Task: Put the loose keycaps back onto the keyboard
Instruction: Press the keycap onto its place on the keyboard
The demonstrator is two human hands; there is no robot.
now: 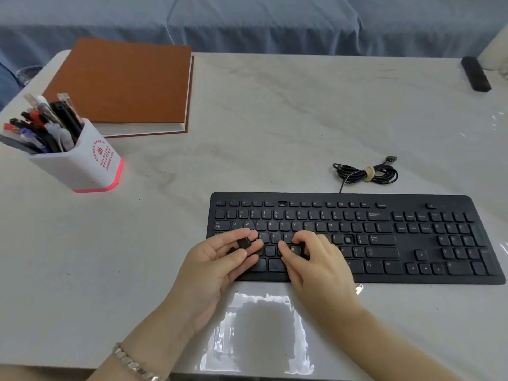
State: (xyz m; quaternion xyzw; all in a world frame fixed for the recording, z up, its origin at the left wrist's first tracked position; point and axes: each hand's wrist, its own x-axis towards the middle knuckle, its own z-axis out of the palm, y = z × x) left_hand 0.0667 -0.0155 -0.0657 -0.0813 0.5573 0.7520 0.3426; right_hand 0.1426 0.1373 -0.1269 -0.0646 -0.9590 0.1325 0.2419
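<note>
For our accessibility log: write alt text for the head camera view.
A person's left hand holds loose keycaps while the right hand pinches another keycap at the lower letter rows of the black keyboard. A pen pot, brown notebook and coiled cable share the pale table.

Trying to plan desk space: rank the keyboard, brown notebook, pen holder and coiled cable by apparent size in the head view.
1. keyboard
2. brown notebook, which lies farther from the camera, so the true gap is unsure
3. pen holder
4. coiled cable, clearly the smallest
</note>
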